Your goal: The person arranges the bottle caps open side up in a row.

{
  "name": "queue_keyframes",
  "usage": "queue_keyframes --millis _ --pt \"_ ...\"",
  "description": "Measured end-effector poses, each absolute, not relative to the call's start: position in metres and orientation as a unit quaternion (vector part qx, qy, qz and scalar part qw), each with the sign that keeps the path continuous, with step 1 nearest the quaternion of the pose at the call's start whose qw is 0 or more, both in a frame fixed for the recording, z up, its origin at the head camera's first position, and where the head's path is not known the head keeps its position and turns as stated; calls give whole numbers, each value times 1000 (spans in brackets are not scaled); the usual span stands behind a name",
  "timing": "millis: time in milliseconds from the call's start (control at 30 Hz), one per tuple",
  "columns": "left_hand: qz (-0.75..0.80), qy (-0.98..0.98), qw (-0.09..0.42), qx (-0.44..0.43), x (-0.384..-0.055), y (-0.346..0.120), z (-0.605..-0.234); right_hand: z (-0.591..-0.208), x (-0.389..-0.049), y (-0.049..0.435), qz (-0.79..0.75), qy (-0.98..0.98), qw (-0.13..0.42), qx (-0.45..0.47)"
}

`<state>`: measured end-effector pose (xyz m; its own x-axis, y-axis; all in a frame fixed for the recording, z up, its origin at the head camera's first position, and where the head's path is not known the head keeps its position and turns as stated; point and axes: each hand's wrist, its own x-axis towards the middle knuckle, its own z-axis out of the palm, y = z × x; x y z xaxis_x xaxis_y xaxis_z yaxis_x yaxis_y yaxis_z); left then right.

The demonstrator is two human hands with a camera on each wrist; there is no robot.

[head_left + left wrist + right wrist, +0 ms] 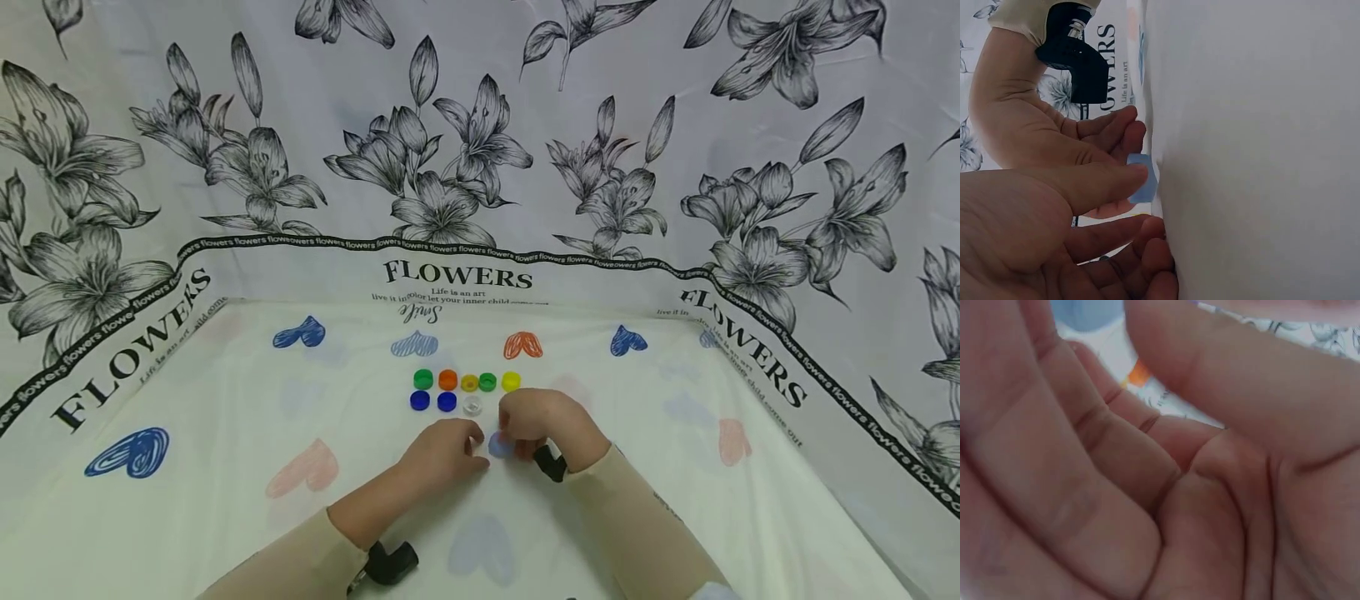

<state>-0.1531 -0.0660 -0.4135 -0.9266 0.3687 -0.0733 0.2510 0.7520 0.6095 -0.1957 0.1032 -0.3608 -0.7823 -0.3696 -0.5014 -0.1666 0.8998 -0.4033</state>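
A light blue bottle cap is at the fingertips of my right hand, which pinches it low over the cloth. In the right wrist view, the blue cap shows past the fingers, near the thumb tip. My left hand is just left of the cap, thumb and fingers apart with a gap between them. The left wrist view has the left thumb overlapping the cap, with the right hand behind. Beyond the hands stand two rows of caps, including an orange cap and a clear cap.
The back row also has green caps and yellow caps; dark blue caps stand in the front row. A white cloth with printed hearts covers the table. A flower-printed curtain rises behind and at both sides.
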Motion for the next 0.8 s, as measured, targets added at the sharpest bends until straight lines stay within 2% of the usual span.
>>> queue_keyframes --millis 300,400,533,700,800 --pt "315 922 65 215 -160 -61 -417 -365 -191 96 -120 941 269 -165" --pt "341 911 70 219 -164 -61 -419 -362 -193 101 -129 940 269 -168" --pt "419 884 78 189 -169 -64 -423 -359 -202 111 -157 930 270 -195" --pt "479 868 48 120 -171 -64 -428 -366 -214 115 -177 917 270 -233" --pt "490 865 30 107 -171 -59 -428 -368 -219 117 -203 917 271 -212"
